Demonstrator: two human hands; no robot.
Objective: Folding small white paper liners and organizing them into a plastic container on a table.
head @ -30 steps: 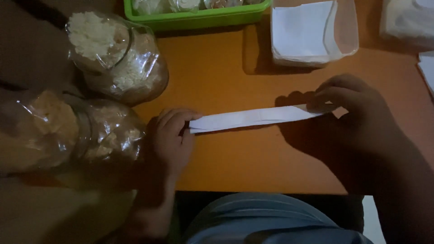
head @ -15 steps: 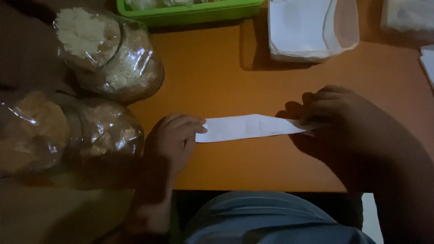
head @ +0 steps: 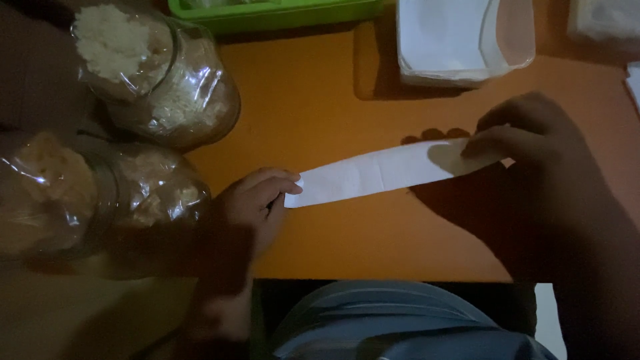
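A long folded strip of white paper [head: 380,172] stretches across the orange table [head: 320,107], slightly tilted up to the right. My left hand [head: 257,200] pinches its left end between thumb and fingers. My right hand [head: 520,133] pinches the right end, fingertips laid over the paper. Both hands are in dim light, and part of the strip's right end is hidden under my right fingers.
Two clear jars lie at the left, one [head: 160,73] with pale crumbly food, the other [head: 100,193] with tan pieces. A green tray [head: 280,13] sits at the back edge. A clear container with white paper [head: 460,40] stands back right.
The strip has tilted, its right end raised. Both hands still hold its ends, and my right hand has lifted away from me.
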